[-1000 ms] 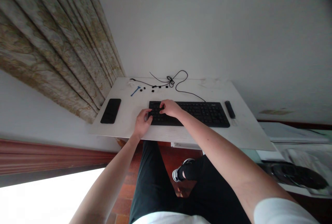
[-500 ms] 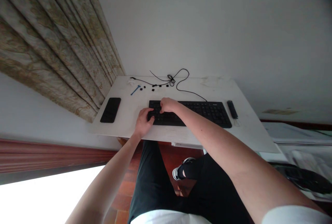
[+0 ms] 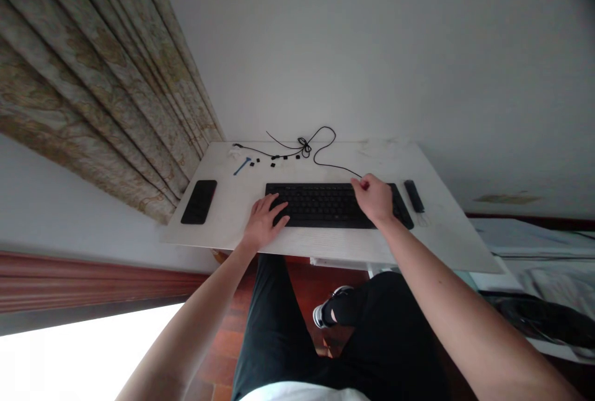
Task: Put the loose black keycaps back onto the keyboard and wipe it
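A black keyboard (image 3: 320,206) lies across the front of the white table. My left hand (image 3: 264,220) rests at its left end, fingers spread over the keys and thumb along the near edge. Over the right part of the keyboard, my right hand (image 3: 375,198) has its fingers curled together, hiding some keys. Whether it pinches anything small cannot be seen. The keyboard's black cable (image 3: 304,147) runs from behind that hand to a tied bundle at the back. Several small black keycaps (image 3: 273,165) lie near the bundle, beside a thin blue tool (image 3: 242,166).
A black phone (image 3: 199,201) lies at the left of the white table (image 3: 223,227). At the right is a dark oblong object (image 3: 414,196) with a thin strap. A patterned curtain (image 3: 116,66) hangs at the left, and a wall rises behind the table.
My right hand has moved right, from the keyboard's left part to its right part. My left hand stays at the left end, its fingers now spread flatter.
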Demonstrator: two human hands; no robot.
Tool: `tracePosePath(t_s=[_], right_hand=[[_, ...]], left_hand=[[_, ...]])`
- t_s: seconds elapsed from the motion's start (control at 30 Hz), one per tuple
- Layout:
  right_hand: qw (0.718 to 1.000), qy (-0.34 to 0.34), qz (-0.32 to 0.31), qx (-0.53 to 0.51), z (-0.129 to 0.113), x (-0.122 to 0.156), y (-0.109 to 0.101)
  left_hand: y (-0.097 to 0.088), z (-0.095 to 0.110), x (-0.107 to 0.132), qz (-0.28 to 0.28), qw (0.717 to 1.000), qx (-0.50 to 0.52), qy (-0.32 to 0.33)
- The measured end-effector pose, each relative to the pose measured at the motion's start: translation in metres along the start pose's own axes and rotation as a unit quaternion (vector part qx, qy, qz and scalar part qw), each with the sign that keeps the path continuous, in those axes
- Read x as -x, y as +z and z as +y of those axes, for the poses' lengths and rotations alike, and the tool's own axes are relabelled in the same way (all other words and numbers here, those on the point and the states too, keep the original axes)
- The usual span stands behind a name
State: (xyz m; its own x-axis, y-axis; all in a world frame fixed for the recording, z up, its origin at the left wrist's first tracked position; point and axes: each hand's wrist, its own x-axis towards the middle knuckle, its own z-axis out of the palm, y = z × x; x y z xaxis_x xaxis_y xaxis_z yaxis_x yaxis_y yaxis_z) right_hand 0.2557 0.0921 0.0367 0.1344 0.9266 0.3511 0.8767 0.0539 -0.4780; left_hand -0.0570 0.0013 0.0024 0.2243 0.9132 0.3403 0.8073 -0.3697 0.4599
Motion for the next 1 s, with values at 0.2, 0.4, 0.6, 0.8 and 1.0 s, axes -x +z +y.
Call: tracePosePath(t_s=[0.2,0.4,0.6,0.8,1.0], right_hand=[[0.991,-0.024,0.099,0.091,0.076,0.022,-0.017],[0.988,-0.065,0.087,0.106,0.086,0.036,-0.013],[0.989,-0.071,0.072,0.104,0.085,0.033,-0.016],[0.991,-0.069,0.060,0.099,0.085,0.032,-0.018],[0.993,-0.064,0.064,0.080,0.088,0.032,-0.016]], left_hand=[[0.003,0.005,-0.002,-0.010,1.000,-0.029,0.000],[0.006,-0.003,-0.010,0.026,1.000,0.006,-0.004],[-0.003,-0.054,-0.068,0.104,0.988,-0.015,-0.110],[-0.006,-0.095,-0.133,0.046,0.982,-0.080,-0.162],[0.012,-0.108,-0.155,0.027,0.983,-0.088,-0.158]])
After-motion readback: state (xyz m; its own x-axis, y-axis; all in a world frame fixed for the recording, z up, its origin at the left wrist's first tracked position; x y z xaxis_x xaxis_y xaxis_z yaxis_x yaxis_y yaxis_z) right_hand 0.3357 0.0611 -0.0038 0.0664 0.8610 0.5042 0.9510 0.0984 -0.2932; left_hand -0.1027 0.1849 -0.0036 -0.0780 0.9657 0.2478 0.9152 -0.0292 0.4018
